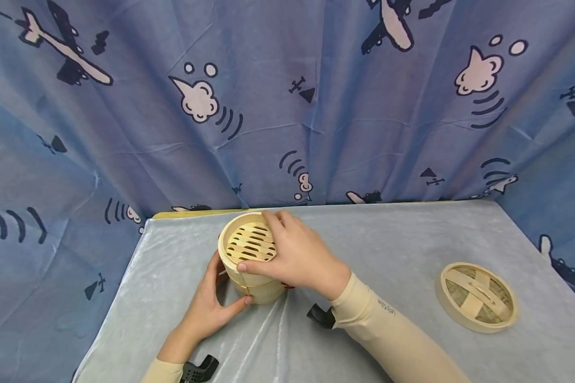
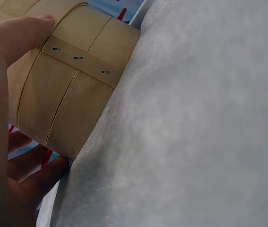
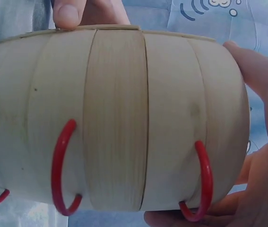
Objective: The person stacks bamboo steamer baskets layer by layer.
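Bamboo steamer: round and lidless, left of centre in the lower half of the head view, between both hands; its slatted floor (image 1: pixel 249 242) shows inside the top rim, and its wall (image 1: pixel 246 282) faces the lower edge of the frame.
Left hand (image 1: pixel 211 308): gripping the steamer's lower part, thumb on the front of the wall, fingers round the left side.
Right hand (image 1: pixel 299 255): gripping the upper rim, thumb over the near edge, fingers reaching to the far edge.
Red loops (image 3: pixel 56 170): fixed along the lower part of the wall in the right wrist view.
Staples (image 2: pixel 78 57): three, in a row along a bamboo strip, upper left of the left wrist view.
Woven lid (image 1: pixel 476 298): lying at the lower right of the head view, handle upward, well apart from the steamer.
Cloth (image 1: pixel 374 244): pale grey, covering the table, creased just below the steamer.
Curtain (image 1: pixel 268 133): blue, printed with aeroplanes and clouds, filling the upper half.
Sleeves (image 1: pixel 393 330): beige, at the bottom edge, with black wrist devices (image 1: pixel 201 369) beneath.
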Demonstrator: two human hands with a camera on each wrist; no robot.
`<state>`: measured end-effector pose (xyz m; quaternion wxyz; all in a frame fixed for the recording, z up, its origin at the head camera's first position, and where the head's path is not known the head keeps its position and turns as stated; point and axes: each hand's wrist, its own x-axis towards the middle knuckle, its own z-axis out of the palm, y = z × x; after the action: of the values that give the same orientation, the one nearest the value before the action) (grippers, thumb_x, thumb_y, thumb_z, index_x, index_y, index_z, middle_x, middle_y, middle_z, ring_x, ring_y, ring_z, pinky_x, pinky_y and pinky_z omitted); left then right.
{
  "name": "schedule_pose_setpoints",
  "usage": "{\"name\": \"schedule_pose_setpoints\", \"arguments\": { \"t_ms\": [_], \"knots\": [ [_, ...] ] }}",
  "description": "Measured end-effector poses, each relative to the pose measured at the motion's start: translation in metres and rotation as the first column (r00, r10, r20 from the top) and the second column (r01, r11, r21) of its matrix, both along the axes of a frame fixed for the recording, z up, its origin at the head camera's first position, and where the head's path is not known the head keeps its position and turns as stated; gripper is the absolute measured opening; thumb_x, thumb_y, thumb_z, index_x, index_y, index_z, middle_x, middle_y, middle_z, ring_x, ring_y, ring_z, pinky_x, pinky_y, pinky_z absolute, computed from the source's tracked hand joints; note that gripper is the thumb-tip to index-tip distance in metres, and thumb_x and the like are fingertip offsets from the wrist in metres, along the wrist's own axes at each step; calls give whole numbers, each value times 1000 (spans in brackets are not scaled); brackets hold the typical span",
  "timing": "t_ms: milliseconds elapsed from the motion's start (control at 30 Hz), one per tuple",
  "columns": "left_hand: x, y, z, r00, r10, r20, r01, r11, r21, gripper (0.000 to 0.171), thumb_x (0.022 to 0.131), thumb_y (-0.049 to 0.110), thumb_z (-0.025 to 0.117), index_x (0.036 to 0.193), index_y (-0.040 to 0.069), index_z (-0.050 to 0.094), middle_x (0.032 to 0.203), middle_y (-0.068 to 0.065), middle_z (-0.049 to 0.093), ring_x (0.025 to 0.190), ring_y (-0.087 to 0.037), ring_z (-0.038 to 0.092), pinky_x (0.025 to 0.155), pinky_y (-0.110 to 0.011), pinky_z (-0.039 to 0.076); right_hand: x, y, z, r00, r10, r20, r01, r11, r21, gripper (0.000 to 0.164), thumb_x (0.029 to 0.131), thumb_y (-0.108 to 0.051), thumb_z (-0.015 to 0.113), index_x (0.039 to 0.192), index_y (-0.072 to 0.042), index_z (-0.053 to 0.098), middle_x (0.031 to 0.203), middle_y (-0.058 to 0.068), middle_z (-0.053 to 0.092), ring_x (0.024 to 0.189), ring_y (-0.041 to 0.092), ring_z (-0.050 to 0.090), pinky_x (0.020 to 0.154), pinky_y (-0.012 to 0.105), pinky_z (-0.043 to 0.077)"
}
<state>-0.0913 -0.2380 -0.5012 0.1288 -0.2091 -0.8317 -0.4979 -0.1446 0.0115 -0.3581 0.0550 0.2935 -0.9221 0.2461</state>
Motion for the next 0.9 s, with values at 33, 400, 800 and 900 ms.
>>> {"name": "schedule_pose_setpoints", "arguments": {
  "t_ms": [33, 400, 800, 900],
  "knots": [
    [0, 0, 0, 1000, -1, -1, 1, 1000, -4, 129, 80, 18, 100, 177, 23, 14, 168, -7, 43, 138, -26, 56, 116, -25, 47, 0, 0, 0, 1000, -5, 0, 5, 1000, 0, 118, 82, -82, 77, 164, -3, 45, 145, 19, 59, 124, 39, 65, 99, 57, 59],
    [0, 0, 1, 999, 13, -33, -14, 999, -32, 127, 79, 20, 101, 176, 22, 18, 167, -7, 46, 137, -28, 58, 115, -29, 49, 0, 1, -2, 1000, 6, 8, -6, 1000, -22, 119, 83, -82, 77, 166, -4, 43, 144, 19, 58, 125, 39, 63, 101, 55, 59],
    [0, 0, 0, 997, 31, -65, -34, 998, -48, 128, 76, 17, 103, 175, 18, 22, 166, -9, 48, 136, -28, 59, 114, -35, 50, 1, 2, -2, 999, 31, 43, -29, 999, -46, 120, 83, -78, 80, 167, -3, 40, 148, 20, 55, 129, 41, 59, 107, 56, 55],
    [1, 1, -3, 997, 36, -69, -39, 998, -46, 129, 73, 16, 103, 175, 16, 24, 165, -10, 49, 135, -30, 60, 114, -33, 50, 1, 3, -4, 998, 36, 42, -34, 998, -46, 120, 83, -78, 80, 166, -1, 41, 149, 21, 55, 130, 41, 59, 108, 56, 55]
  ]
}}
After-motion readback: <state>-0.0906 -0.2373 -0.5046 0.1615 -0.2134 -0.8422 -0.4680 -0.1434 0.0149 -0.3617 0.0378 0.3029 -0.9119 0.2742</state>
